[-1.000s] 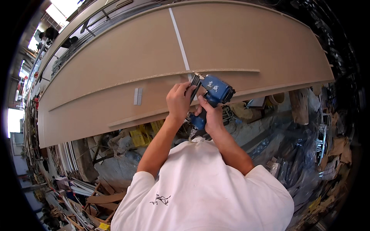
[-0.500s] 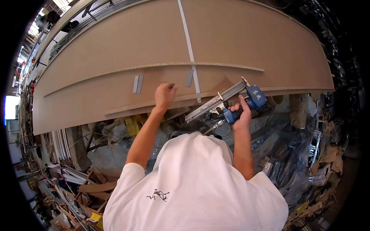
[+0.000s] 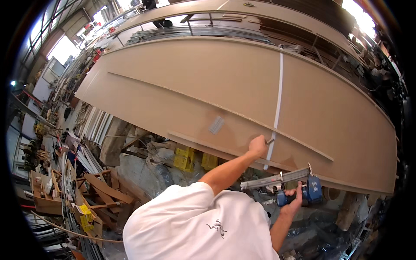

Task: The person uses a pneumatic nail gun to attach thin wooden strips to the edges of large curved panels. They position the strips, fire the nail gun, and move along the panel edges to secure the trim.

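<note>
My right hand [image 3: 291,200] grips a blue pneumatic nail gun [image 3: 310,191] by its handle, with its long grey magazine [image 3: 277,179] pointing left. The gun is held at the panel's near edge. Over the brown panel [image 3: 208,78], my left hand [image 3: 258,146] is closed on a small grey nail strip; only its end [image 3: 270,141] sticks out past the fingers, close to the white line [image 3: 276,112]. To the left of this hand, more grey nail strips [image 3: 216,125] lie side by side on the panel.
A long thin wooden strip [image 3: 195,99] runs across the panel, and a shorter one [image 3: 203,146] lies along its near edge. Yellow packages [image 3: 184,158] sit below. Cardboard and wood scraps [image 3: 104,190] pile up at the left. Another long panel [image 3: 190,12] stands beyond.
The view has swung, showing more of the far left. My left hand has moved right to the loose nail strip by the white line and closed on it. The nail gun stays in my right hand.
</note>
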`<act>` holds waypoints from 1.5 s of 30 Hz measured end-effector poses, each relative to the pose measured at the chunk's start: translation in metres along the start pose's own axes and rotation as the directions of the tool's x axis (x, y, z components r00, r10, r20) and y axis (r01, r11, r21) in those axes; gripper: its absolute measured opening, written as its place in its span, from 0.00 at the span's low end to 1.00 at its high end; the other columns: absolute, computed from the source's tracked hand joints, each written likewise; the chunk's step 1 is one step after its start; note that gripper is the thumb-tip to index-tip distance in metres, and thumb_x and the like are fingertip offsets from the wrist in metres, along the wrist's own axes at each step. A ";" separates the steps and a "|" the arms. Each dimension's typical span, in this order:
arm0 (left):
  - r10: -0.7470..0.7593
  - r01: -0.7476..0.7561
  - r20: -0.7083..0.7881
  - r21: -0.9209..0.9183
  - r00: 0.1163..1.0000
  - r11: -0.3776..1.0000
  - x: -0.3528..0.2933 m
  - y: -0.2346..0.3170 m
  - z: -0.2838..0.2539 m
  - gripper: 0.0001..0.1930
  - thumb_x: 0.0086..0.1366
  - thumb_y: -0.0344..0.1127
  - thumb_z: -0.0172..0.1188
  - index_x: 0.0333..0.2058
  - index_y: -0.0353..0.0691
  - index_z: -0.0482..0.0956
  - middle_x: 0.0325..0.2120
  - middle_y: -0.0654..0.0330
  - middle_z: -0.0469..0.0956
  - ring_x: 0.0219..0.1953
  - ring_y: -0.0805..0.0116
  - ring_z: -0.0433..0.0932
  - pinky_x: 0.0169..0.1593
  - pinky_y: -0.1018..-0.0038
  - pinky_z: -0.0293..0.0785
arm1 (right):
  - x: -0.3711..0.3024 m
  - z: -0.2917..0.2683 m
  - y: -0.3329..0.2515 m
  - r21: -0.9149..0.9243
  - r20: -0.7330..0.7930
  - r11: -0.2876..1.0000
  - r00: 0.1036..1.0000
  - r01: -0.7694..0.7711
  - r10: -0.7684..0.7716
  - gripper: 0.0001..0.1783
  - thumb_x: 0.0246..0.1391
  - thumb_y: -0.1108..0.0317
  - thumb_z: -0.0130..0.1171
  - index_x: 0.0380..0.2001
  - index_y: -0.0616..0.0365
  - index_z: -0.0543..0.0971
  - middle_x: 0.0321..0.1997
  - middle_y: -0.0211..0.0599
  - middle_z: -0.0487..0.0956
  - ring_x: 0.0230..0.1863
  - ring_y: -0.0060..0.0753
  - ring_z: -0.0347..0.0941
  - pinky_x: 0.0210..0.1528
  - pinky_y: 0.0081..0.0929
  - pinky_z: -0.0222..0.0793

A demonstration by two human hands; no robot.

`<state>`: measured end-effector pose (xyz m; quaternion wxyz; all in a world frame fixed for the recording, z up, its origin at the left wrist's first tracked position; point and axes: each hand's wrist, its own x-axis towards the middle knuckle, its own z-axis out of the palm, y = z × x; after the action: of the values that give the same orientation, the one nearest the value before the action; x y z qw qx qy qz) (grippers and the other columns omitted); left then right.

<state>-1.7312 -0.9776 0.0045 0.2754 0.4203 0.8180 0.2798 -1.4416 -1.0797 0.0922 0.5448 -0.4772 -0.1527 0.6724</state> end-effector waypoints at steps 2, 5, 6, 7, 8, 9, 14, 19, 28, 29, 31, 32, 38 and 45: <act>0.088 -0.104 -0.085 -0.217 0.992 0.971 -0.013 -0.003 0.005 0.12 0.61 0.37 0.65 0.43 0.45 0.87 0.40 0.51 0.85 0.46 0.49 0.84 0.51 0.56 0.79 | 0.005 0.003 0.001 -0.012 0.009 1.000 1.000 -0.010 0.010 0.17 0.68 0.59 0.58 0.55 0.55 0.76 0.21 0.23 0.66 0.24 0.23 0.63 0.38 0.32 0.71; 0.244 -0.323 -0.232 -0.420 0.942 0.848 -0.052 0.027 -0.015 0.07 0.62 0.32 0.66 0.37 0.37 0.86 0.33 0.51 0.83 0.37 0.57 0.83 0.44 0.63 0.79 | 0.017 0.014 0.005 -0.048 -0.004 0.999 1.000 -0.013 0.013 0.10 0.65 0.60 0.63 0.41 0.55 0.78 0.20 0.25 0.69 0.23 0.24 0.67 0.36 0.30 0.70; 0.265 -0.333 -0.207 -0.465 0.942 0.820 -0.069 0.040 -0.028 0.07 0.63 0.31 0.66 0.37 0.36 0.86 0.32 0.52 0.83 0.35 0.60 0.82 0.42 0.65 0.78 | 0.020 0.021 0.009 -0.071 -0.013 0.997 1.000 -0.008 0.007 0.10 0.64 0.61 0.64 0.36 0.55 0.78 0.19 0.25 0.70 0.23 0.24 0.68 0.36 0.29 0.70; 0.282 -0.341 -0.192 -0.507 0.940 0.791 -0.089 0.053 -0.044 0.07 0.65 0.31 0.66 0.38 0.34 0.86 0.30 0.52 0.82 0.32 0.62 0.81 0.40 0.67 0.78 | 0.020 0.032 0.011 -0.092 -0.011 0.996 1.000 0.003 -0.004 0.11 0.63 0.61 0.66 0.32 0.55 0.79 0.19 0.26 0.71 0.23 0.25 0.69 0.35 0.29 0.70; 0.268 -0.345 -0.224 -0.479 0.937 0.807 -0.105 0.064 -0.053 0.08 0.66 0.34 0.68 0.38 0.34 0.87 0.30 0.54 0.82 0.31 0.64 0.81 0.38 0.68 0.77 | 0.015 0.048 0.011 -0.104 0.002 0.995 1.000 0.005 -0.005 0.13 0.62 0.61 0.67 0.27 0.55 0.79 0.19 0.26 0.72 0.23 0.25 0.70 0.34 0.28 0.70; 0.275 -0.362 -0.245 -0.468 0.930 0.806 -0.120 0.074 -0.061 0.07 0.65 0.33 0.68 0.38 0.35 0.87 0.30 0.54 0.81 0.30 0.64 0.81 0.37 0.69 0.77 | 0.000 0.068 0.005 -0.116 0.014 0.993 1.000 0.027 -0.025 0.09 0.62 0.63 0.67 0.33 0.56 0.81 0.19 0.26 0.72 0.22 0.26 0.70 0.33 0.29 0.71; 0.352 -0.467 -0.332 -0.391 0.875 0.793 -0.142 0.082 -0.050 0.05 0.62 0.30 0.71 0.36 0.38 0.88 0.30 0.55 0.79 0.29 0.61 0.80 0.35 0.69 0.77 | -0.012 0.087 0.002 -0.050 0.073 0.999 0.997 -0.015 0.019 0.10 0.61 0.66 0.67 0.42 0.57 0.80 0.21 0.29 0.73 0.23 0.28 0.71 0.30 0.31 0.72; 0.404 -0.536 -0.385 -0.349 0.830 0.769 -0.144 0.084 -0.043 0.05 0.60 0.29 0.71 0.35 0.38 0.87 0.29 0.55 0.79 0.30 0.58 0.80 0.35 0.66 0.76 | -0.019 0.090 0.001 -0.042 0.062 0.999 0.998 -0.022 0.024 0.09 0.59 0.67 0.69 0.38 0.58 0.80 0.21 0.30 0.74 0.21 0.29 0.72 0.29 0.28 0.71; 0.521 -0.639 -0.444 -0.168 0.729 0.751 -0.141 0.085 -0.029 0.04 0.59 0.27 0.71 0.31 0.37 0.84 0.27 0.56 0.77 0.28 0.57 0.77 0.32 0.65 0.74 | -0.023 0.088 0.001 -0.108 0.145 0.994 0.989 -0.005 0.021 0.11 0.63 0.66 0.66 0.44 0.58 0.80 0.21 0.29 0.74 0.24 0.29 0.73 0.32 0.27 0.70; 0.522 -0.644 -0.452 -0.168 0.724 0.747 -0.140 0.083 -0.028 0.04 0.59 0.27 0.71 0.31 0.36 0.84 0.27 0.55 0.77 0.27 0.59 0.78 0.31 0.67 0.74 | -0.023 0.087 0.002 -0.107 0.138 0.994 0.990 -0.011 0.026 0.11 0.63 0.66 0.66 0.45 0.58 0.80 0.21 0.29 0.74 0.24 0.29 0.73 0.32 0.27 0.70; 0.501 -0.636 -0.464 -0.194 0.730 0.747 -0.141 0.081 -0.026 0.04 0.59 0.27 0.71 0.31 0.36 0.84 0.27 0.55 0.77 0.27 0.60 0.78 0.31 0.67 0.74 | -0.021 0.086 0.004 -0.109 0.126 0.994 0.991 -0.025 0.039 0.11 0.63 0.66 0.65 0.46 0.58 0.80 0.21 0.29 0.73 0.24 0.29 0.73 0.33 0.26 0.70; 0.481 -0.624 -0.467 -0.219 0.742 0.750 -0.143 0.082 -0.025 0.04 0.58 0.27 0.71 0.31 0.37 0.84 0.26 0.55 0.77 0.27 0.58 0.78 0.31 0.65 0.74 | -0.021 0.086 0.003 -0.109 0.123 0.994 0.992 -0.023 0.036 0.12 0.63 0.66 0.65 0.46 0.58 0.80 0.21 0.29 0.73 0.24 0.29 0.73 0.33 0.26 0.70; 0.325 -0.453 -0.344 -0.416 0.881 0.788 -0.144 0.081 -0.016 0.05 0.60 0.28 0.72 0.32 0.34 0.85 0.28 0.58 0.78 0.28 0.67 0.79 0.33 0.70 0.75 | -0.024 0.087 0.000 -0.107 0.102 0.994 0.994 -0.020 0.031 0.14 0.60 0.66 0.68 0.46 0.59 0.80 0.22 0.30 0.74 0.23 0.28 0.72 0.30 0.27 0.70; 0.140 0.111 0.283 -0.714 0.949 0.691 -0.108 0.068 -0.031 0.15 0.62 0.32 0.74 0.41 0.29 0.81 0.38 0.56 0.83 0.36 0.74 0.80 0.39 0.74 0.77 | -0.021 0.081 0.005 -0.096 0.104 0.994 0.992 -0.058 0.068 0.15 0.63 0.65 0.66 0.50 0.57 0.79 0.22 0.30 0.73 0.24 0.29 0.72 0.33 0.29 0.71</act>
<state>-1.6627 -1.0425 0.0957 0.5429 0.3237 0.5837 0.5098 -1.5108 -1.0741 0.1391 0.4916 -0.4701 -0.1975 0.7060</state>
